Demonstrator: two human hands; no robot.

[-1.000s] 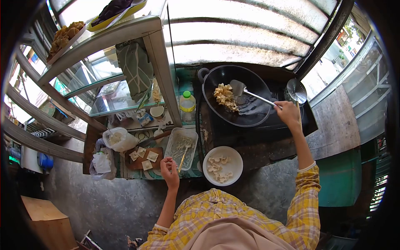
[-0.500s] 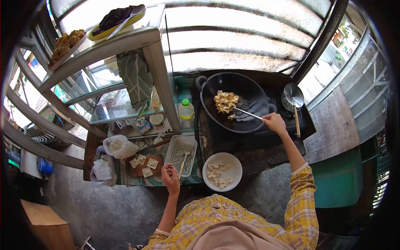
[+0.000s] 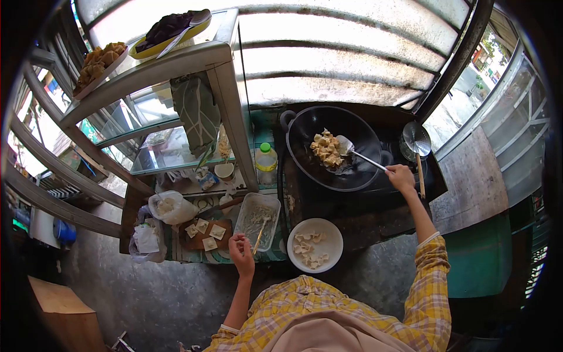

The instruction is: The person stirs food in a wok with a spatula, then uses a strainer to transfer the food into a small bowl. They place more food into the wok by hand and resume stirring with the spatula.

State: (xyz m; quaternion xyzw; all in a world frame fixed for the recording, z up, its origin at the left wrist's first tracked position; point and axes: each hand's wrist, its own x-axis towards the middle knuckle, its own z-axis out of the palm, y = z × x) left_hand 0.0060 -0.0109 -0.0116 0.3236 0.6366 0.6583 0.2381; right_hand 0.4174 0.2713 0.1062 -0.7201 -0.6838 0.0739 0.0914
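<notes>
The right hand (image 3: 400, 178) is gripping the spatula (image 3: 369, 159) by its handle end, outside the rim of the wok (image 3: 305, 126). The blade is touching the browned pieces (image 3: 326, 149), and bare wok wall is leaving open room around them. The right arm is reaching forward. The left hand (image 3: 241, 252) is curling loosely beside the plastic tub (image 3: 272, 234), its contents unclear, its forearm slanting forward. The white bowl (image 3: 336, 243) is sitting between the arms.

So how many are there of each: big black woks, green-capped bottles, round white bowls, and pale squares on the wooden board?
Big black wok: 1
Green-capped bottle: 1
Round white bowl: 1
Pale squares on the wooden board: 4
Total: 7
</notes>
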